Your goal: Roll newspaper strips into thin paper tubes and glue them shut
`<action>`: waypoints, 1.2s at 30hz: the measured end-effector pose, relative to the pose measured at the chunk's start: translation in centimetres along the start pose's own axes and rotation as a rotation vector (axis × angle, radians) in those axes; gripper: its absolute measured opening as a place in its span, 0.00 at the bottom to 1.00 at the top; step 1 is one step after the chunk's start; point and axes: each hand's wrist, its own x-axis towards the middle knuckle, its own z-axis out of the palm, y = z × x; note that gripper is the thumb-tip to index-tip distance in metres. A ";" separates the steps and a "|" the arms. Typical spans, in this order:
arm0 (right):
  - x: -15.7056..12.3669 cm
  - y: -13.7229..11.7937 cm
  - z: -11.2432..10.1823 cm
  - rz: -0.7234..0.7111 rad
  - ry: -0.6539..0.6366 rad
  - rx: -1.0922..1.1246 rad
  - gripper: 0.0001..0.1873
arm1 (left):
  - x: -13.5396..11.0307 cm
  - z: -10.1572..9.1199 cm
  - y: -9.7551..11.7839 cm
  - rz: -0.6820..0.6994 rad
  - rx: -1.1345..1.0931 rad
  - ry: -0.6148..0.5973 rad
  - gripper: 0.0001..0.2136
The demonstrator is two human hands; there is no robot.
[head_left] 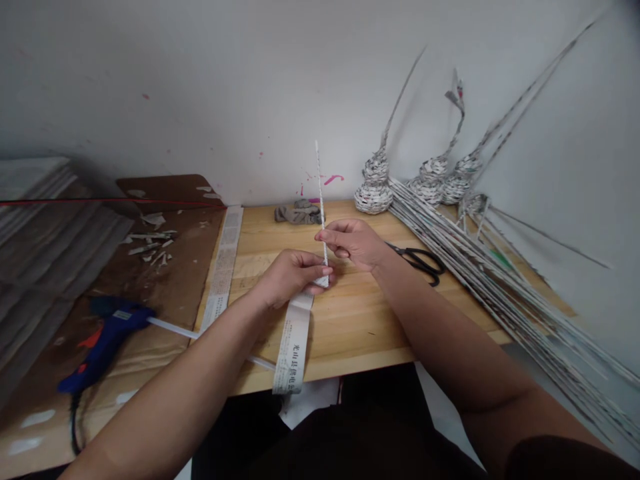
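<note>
A strip of printed newspaper (295, 343) runs up from the table's front edge into my left hand (295, 275), whose fingers pinch it where it winds into a thin roll. From there a slim rolled paper stick (320, 180) rises nearly upright. My right hand (353, 241) pinches that stick between thumb and fingers, just above the left hand. The exact spot where strip meets roll is partly hidden by my left fingers. Black-handled scissors (425, 261) lie beside my right forearm, their blades partly covered by it.
Woven paper gourd shapes (375, 190) stand at the back right by a bundle of paper sticks (460, 257). A blue glue gun (107, 347) lies on cardboard (170, 280) at left, near stacked paper (45, 267). A grey cloth (297, 213) rests against the wall.
</note>
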 end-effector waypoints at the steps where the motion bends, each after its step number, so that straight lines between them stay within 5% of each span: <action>1: 0.0 0.0 0.1 0.000 0.012 0.002 0.17 | 0.0 0.0 0.0 0.006 0.000 -0.005 0.11; 11: 0.1 0.2 0.1 -0.049 0.089 -0.060 0.18 | 0.1 -0.1 0.0 0.065 0.046 -0.042 0.13; 16: -0.1 -0.2 -0.2 -0.001 -0.040 -0.081 0.19 | 0.1 0.0 -0.2 0.075 0.064 -0.058 0.12; 32: -0.1 -0.1 0.4 -0.078 0.104 -0.068 0.21 | 0.3 0.2 -0.6 0.000 0.004 -0.018 0.10; 36: -0.4 -0.5 0.1 -0.076 0.009 -0.152 0.20 | 0.2 0.2 -0.4 0.002 -0.003 -0.008 0.11</action>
